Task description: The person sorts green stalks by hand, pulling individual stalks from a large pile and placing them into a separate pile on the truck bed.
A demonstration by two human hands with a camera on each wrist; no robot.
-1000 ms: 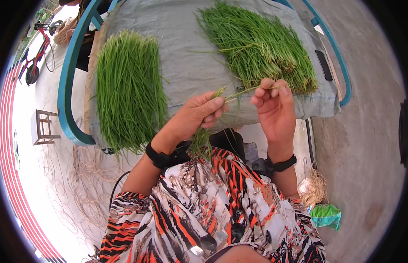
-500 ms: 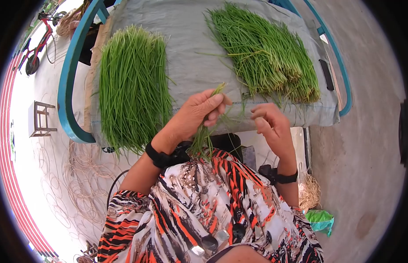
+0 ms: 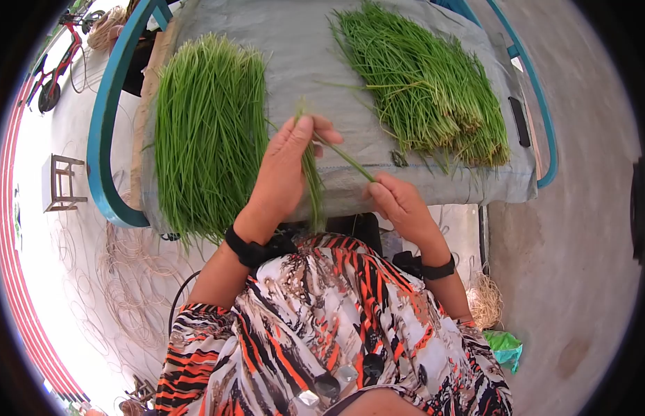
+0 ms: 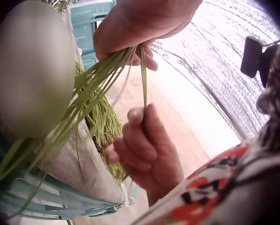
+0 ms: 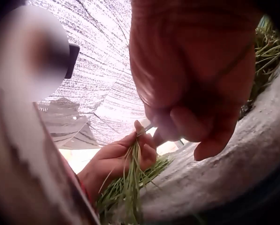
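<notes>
My left hand (image 3: 282,166) holds a small bunch of chives (image 3: 312,187) near its pale ends, the green leaves hanging below the palm. With thumb and fingertips my right hand (image 3: 403,208) pinches the end of a chive stalk (image 3: 351,163), which stretches taut toward the left fingers. In the left wrist view, the stalk (image 4: 144,77) runs between the two hands and the bunch (image 4: 100,72) fans out. A neat pile of chives (image 3: 208,139) lies left on the grey sheet (image 3: 302,41). To the right lies another pile (image 3: 413,76), its pale ends facing me.
Blue metal rails (image 3: 104,152) curve up at both sides of the sheet-covered surface. A dark flat object (image 3: 519,121) lies at the right edge. Beyond are a stool (image 3: 62,184), a red scooter (image 3: 59,62), and a green bag (image 3: 504,349) on the floor.
The right hand let go of a thin strand, came down and now pinches a stalk at the left hand's bunch. The left hand has moved slightly left and up, its bunch hanging straighter.
</notes>
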